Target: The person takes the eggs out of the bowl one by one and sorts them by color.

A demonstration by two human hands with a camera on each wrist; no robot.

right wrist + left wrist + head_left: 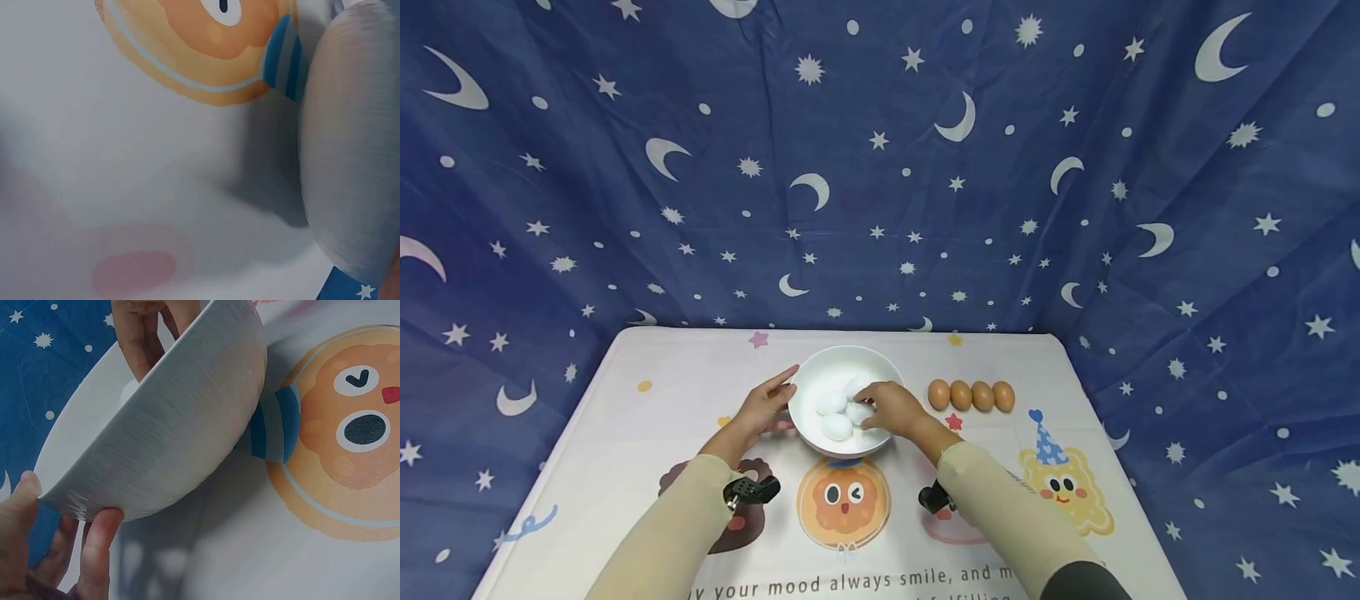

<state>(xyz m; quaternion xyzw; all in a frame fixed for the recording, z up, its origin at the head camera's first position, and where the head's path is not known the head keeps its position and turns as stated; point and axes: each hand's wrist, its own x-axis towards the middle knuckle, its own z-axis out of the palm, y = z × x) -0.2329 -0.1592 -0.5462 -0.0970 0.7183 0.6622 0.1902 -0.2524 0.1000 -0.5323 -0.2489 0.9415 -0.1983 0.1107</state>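
A white bowl stands near the middle of the table, with several white eggs inside. My left hand holds the bowl's left side; in the left wrist view one fingertip is at the rim and another lies against the outer wall. Reaching into the bowl from the right, my right hand pinches a white egg among the others. The right wrist view shows mainly the bowl's outer wall, which hides that hand's fingers.
Several brown eggs stand in a row right of the bowl. A white cloth printed with cartoon faces and lettering covers the table. Behind it hangs a blue curtain with moons and stars.
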